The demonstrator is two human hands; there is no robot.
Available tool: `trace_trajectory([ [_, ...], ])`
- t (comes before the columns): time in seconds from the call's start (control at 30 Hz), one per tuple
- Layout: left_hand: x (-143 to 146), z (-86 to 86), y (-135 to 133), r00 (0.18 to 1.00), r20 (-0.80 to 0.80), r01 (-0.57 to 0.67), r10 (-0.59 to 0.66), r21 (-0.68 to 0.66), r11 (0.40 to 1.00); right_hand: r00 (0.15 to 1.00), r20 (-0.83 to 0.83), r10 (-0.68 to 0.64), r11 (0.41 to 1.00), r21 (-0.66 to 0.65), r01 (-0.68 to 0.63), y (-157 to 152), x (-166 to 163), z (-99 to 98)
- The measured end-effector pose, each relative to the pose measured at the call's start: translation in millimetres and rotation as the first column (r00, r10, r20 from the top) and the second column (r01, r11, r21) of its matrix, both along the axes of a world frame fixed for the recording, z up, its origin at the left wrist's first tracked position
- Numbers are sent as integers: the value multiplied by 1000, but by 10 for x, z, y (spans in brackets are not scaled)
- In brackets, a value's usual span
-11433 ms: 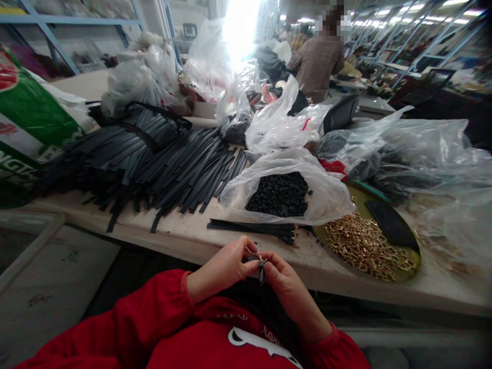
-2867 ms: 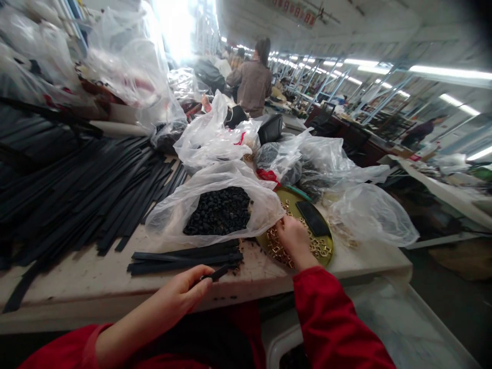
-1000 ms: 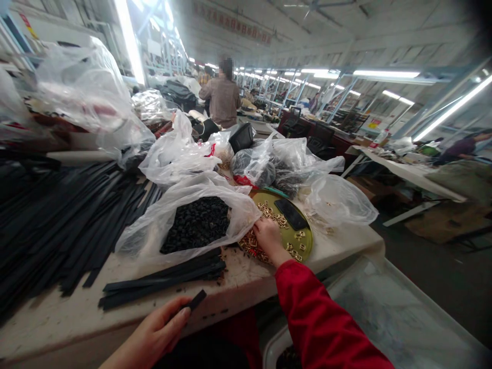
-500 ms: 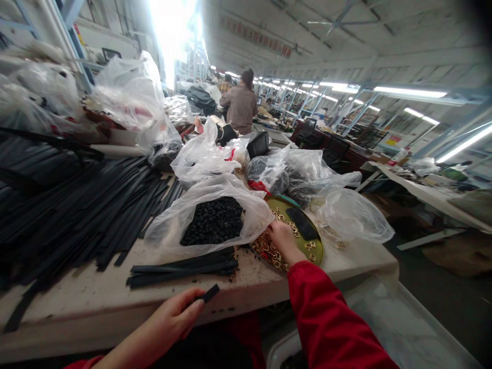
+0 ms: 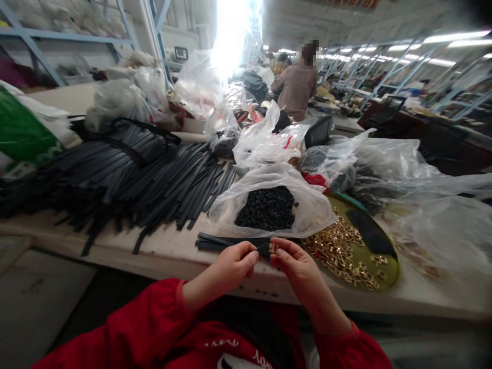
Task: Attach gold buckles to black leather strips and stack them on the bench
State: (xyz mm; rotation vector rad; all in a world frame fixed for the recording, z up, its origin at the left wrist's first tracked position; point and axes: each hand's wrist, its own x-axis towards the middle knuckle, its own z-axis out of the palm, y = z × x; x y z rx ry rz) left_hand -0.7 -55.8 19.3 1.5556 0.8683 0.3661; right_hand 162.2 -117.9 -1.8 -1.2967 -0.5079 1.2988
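My left hand [image 5: 240, 260] pinches a short black strap [image 5: 263, 250] whose end points to the right. In my right hand [image 5: 294, 258] a small gold buckle [image 5: 273, 248] is held between thumb and fingers, right at the strap's end. Whether the strap passes through the buckle is too small to tell. Just behind my hands lies a bundle of black straps [image 5: 215, 242]. To the right, a round gold-coloured tray [image 5: 389, 274] bears many loose gold buckles [image 5: 338, 246] and a flat black object [image 5: 372, 233].
An open plastic bag [image 5: 226, 207] of small black pieces [image 5: 265, 209] stands behind the bundle. A large pile of black straps [image 5: 154, 189] covers the table's left side. More plastic bags [image 5: 449, 230] lie on the right. A person [image 5: 295, 87] stands farther back.
My right hand has left the tray with a gold buckle and come to the strap in my left hand. Both hands now meet in front of the bundle. The view has turned left.
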Motion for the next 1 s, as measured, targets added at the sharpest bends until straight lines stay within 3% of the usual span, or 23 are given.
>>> trace_trajectory([
  [0.13,-57,-96,64,998,37,-44,44,-12,999,994,-101,37,999,-5,-38,69,-174,-33],
  [0.33,-15,-173,104,998,28,-57,58,-24,998,977,-198,-75,997,-4,76,116,-283,-85],
  [0.5,31,-141,122,997,-20,-80,80,-8,997,990,-94,-109,993,29,112,119,-352,-143],
  [0.77,18,-154,135,994,-51,-96,100,72,993,999,40,9,997,72,-12,49,-345,-104],
  [1.0,12,-171,31,997,-59,-38,44,89,995,969,-245,32,999,40,-23,-15,-337,-171],
])
